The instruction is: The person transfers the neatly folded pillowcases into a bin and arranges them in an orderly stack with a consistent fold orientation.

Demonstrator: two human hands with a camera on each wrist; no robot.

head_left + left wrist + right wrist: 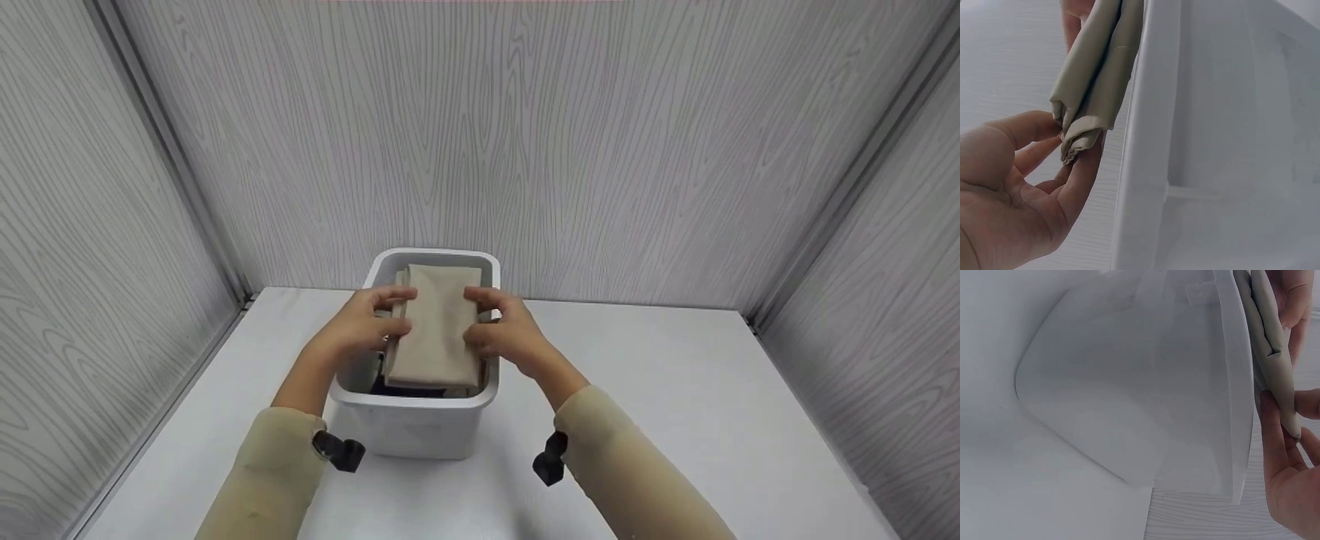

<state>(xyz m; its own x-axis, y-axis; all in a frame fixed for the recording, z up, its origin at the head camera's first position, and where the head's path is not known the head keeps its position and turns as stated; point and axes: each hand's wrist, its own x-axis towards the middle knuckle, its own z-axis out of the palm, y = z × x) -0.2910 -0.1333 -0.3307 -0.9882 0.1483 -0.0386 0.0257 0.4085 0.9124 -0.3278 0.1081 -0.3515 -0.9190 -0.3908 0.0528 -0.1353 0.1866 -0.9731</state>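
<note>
A folded beige cloth lies level across the mouth of a white plastic bin. My left hand grips its left edge, thumb on top and fingers curled beneath, as the left wrist view shows with the cloth's layered folds. On the opposite edge, my right hand pinches the cloth the same way; in the right wrist view its fingers reach under the folds just above the bin's rim. Dark items show inside the bin below the cloth; most of the contents are hidden.
The bin stands on a white table, near the back wall. Grey wood-grain panels rise on the left and right. Black wrist devices sit on both sleeves.
</note>
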